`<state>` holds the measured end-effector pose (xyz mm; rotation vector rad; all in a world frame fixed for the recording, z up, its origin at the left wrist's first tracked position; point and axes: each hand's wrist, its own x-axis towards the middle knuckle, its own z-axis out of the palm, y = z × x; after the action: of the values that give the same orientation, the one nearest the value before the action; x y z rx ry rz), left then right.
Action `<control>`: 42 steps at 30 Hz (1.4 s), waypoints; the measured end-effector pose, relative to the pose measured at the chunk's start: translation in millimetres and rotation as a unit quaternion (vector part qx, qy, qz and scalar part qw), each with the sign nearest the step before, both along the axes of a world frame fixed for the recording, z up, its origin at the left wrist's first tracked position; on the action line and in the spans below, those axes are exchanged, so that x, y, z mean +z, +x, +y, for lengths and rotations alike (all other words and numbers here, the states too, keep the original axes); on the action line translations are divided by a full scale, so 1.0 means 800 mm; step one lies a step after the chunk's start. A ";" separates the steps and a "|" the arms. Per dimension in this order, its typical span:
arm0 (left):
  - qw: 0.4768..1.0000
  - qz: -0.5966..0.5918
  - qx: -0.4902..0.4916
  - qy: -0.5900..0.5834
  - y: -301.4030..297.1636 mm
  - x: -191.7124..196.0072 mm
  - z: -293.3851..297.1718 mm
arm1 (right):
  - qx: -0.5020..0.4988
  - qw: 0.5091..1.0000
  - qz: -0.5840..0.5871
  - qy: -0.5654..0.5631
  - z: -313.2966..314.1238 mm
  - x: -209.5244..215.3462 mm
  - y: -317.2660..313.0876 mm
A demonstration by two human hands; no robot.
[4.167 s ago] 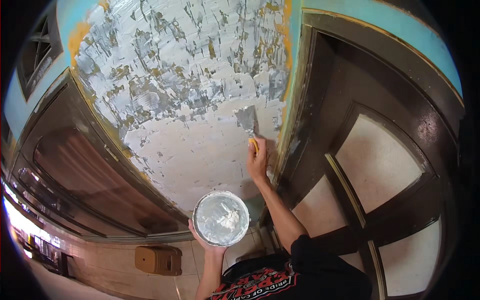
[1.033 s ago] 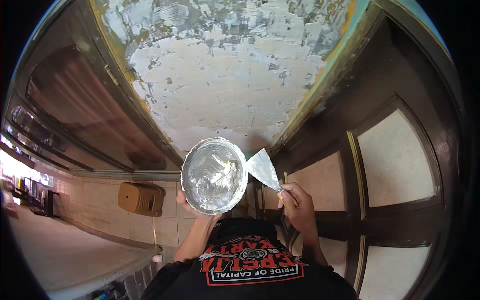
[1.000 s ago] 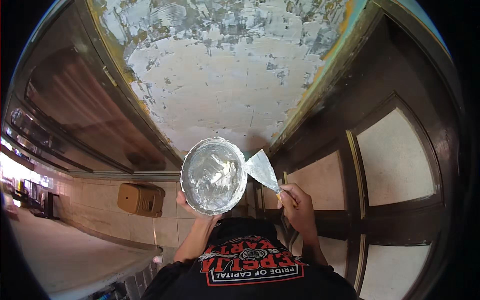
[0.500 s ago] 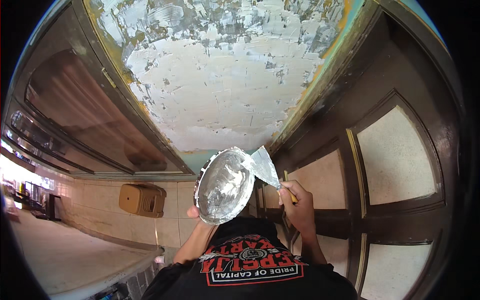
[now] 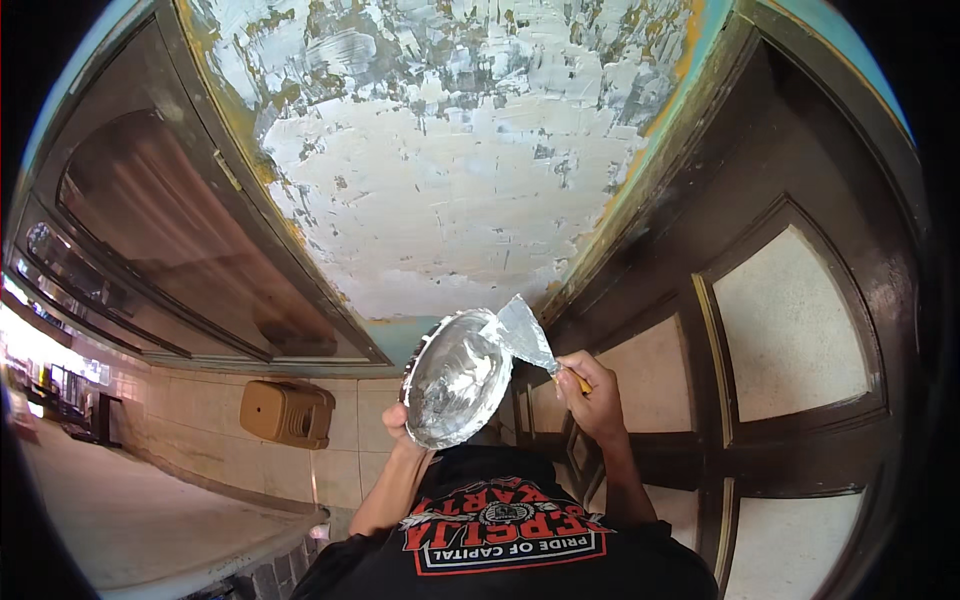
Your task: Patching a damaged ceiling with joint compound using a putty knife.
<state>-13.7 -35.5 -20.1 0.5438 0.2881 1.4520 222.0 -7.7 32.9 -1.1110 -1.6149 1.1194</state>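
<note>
A round metal bowl (image 5: 433, 385) smeared with white putty is tilted in front of my chest. My left hand (image 5: 397, 420) grips it at its lower left side, with most of the fingers hidden behind it. In my right hand (image 5: 592, 395) is a putty knife (image 5: 524, 333), held by its yellowish handle. Its broad, putty-coated blade points up and left, its left corner at the bowl's upper right rim. Ahead stands a wall (image 5: 440, 200) patched with white putty, grey and ochre showing through in its upper part.
A dark wooden door (image 5: 705, 370) with pale panels stands close on my right. A brown-framed window (image 5: 180, 200) with a curtain behind the glass is on the left. On the tiled floor (image 5: 335, 475) lies a brown plastic stool (image 5: 285, 413).
The view has tipped slightly, so the wall sits a little lower. The bowl has shifted slightly right, and the putty knife's blade stays against its rim.
</note>
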 end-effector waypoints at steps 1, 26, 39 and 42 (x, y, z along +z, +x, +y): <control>1.000 0.006 -0.003 -0.007 0.000 0.000 0.000 | 0.000 1.000 0.015 -0.002 0.003 -0.004 0.000; 0.978 -0.057 0.111 -0.168 0.010 0.012 0.028 | -0.048 0.964 0.207 0.159 0.126 0.030 -0.014; 0.974 -0.076 0.105 -0.184 0.009 0.021 0.024 | -0.178 0.913 0.174 0.324 0.233 0.069 -0.006; 0.974 -0.083 0.096 -0.186 0.011 0.019 0.027 | -0.167 0.922 0.177 0.300 0.233 0.046 -0.049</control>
<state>-5.0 -13.9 -4.8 0.0912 0.4781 1.5715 183.0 178.9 70.0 -0.6873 -1.2852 0.5022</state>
